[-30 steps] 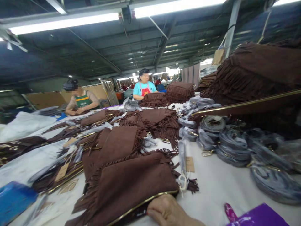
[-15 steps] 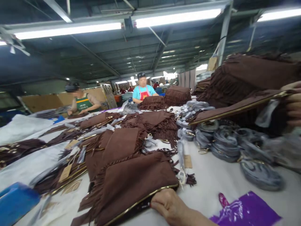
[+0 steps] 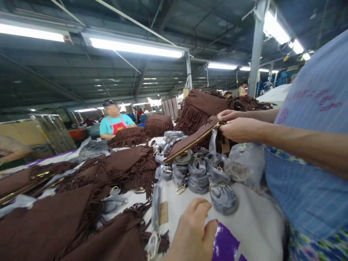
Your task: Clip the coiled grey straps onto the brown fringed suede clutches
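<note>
At the bottom centre, my left hand (image 3: 190,228) reaches in over the table with its fingers bent and the thumb apart. Its thumb overlaps the edge of a shiny purple plastic packet (image 3: 225,243); contact is unclear. My right hand is out of view. Left of my hand, a dark brown fringed bag (image 3: 114,239) lies flat, partly cut off by the frame. Beside it are a grey-wrapped strap (image 3: 156,206) with a gold clasp and a brown card tag (image 3: 163,212).
Coiled grey-wrapped straps (image 3: 198,170) stand in stacks ahead. At right, a co-worker in a blue apron (image 3: 301,174) holds a brown zippered bag (image 3: 190,139) with both hands. Fringed bags are piled (image 3: 201,105) behind. Another person in a red apron (image 3: 116,123) stands across the table.
The view has swung right, bringing the co-worker's arms and apron in. The hand gripping a brown bag's zipped edge is no longer seen there; a hand now reaches beside the purple packet.
</note>
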`<state>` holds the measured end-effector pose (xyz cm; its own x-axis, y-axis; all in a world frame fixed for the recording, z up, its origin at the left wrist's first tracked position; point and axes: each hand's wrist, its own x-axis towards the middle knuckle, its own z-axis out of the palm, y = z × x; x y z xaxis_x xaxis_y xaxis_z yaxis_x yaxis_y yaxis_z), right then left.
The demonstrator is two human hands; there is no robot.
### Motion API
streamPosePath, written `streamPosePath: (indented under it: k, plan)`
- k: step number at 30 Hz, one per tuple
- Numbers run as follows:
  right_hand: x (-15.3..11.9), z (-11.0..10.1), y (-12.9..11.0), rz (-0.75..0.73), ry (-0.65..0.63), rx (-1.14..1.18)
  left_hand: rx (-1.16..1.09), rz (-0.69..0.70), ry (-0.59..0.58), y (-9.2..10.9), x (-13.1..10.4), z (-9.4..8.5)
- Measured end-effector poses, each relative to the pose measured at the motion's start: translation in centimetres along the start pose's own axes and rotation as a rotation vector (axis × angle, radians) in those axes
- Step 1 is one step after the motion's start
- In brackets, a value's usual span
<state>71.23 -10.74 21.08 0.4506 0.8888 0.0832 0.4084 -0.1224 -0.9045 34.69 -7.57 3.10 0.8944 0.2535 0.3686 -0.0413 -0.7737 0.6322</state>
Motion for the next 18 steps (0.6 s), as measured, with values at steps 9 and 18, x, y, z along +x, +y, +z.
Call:
streamPosePath:
  k: [9,18]
  plan:
    - [1.7,0.1,1.1,-0.01,-0.061,-0.048,0.524,0.006,-0.409,-1.3,6.6,7.3]
    - [-4.7,12.1,-1.1,-0.24,-0.214,0.048,1.02,0.213,-0.167,-3.7,-11.2,-11.1]
